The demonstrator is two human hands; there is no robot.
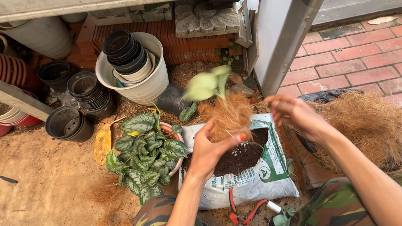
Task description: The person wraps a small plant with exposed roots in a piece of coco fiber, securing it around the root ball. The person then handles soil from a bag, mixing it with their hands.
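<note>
Above the open white plastic bag of dark potting soil (248, 173), a small cutting with pale green leaves and a root ball wrapped in brown coconut fibre (226, 112) is held up in the air, its leaves blurred. The left hand (212, 147) grips this fibre bundle from below and from the side, thumb and fingers closed around its lower part, wrist bent upward, forearm rising from the bottom of the view. The right hand (294, 112) sits just to the right of the bundle, apart from it, fingers loosely curled and blurred; it grasps nothing that can be seen, and its forearm runs down toward the lower right corner.

Beside the right forearm, a loose heap of brown coconut fibre (374, 123) lies on a dark sheet over the red brick paving (386, 56). Left of the soil bag stands a pot of trailing plant with silver-mottled dark green leaves (145, 154), near the left elbow. Red-handled pruning shears (243, 216) lie on the sandy ground just below the bag, between the knees in camouflage trousers (323, 212). Further back, under a bench, a large white plastic pot holding stacked black pots (138, 69) stands among more stacks of black nursery pots (88, 93) and terracotta-coloured pots (7, 69).
</note>
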